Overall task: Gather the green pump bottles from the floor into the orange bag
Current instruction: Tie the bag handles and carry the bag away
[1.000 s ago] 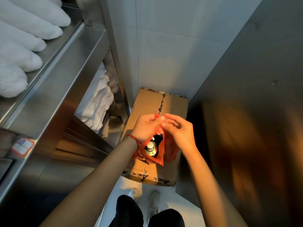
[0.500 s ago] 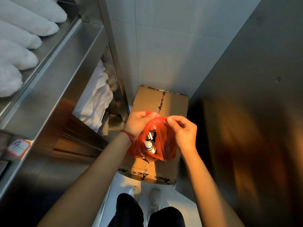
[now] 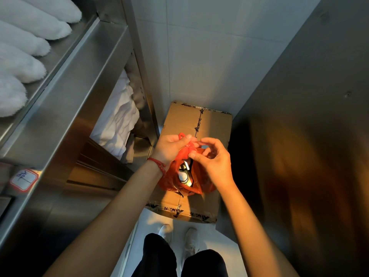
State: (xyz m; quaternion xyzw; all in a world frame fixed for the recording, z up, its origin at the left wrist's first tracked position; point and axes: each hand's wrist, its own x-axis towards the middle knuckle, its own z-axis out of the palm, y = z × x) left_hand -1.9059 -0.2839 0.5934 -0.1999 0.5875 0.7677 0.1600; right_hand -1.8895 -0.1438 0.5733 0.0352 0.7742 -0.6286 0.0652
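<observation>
A steel shelving unit [image 3: 65, 100] fills the left side of the frame, the largest container here: its top shelf carries rolled white towels [image 3: 24, 62] in the upper left, and the shelf below holds folded white linen [image 3: 117, 120]. A red-bordered label [image 3: 23, 179] is stuck to its front edge at the left.

At the centre a taped cardboard box [image 3: 191, 124] lies shut on the floor against the white wall (its contents cannot be seen).

Above the box hangs the orange bag [image 3: 175, 176], thin crinkled plastic, its mouth partly gathered. Through the opening show the pump bottles [image 3: 184, 175]: a pale round cap and a metallic collar, dark below; their green colour cannot be made out in this light.

The left hand [image 3: 169, 148], with a red cord at the wrist, has its fingers curled round the bunched top edge of the bag. The right hand [image 3: 213, 162] pinches the opposite edge between thumb and forefinger, the remaining fingers arched loosely above.

At the lower centre are dark trousers and white shoes [image 3: 190, 240] on the pale floor.
</observation>
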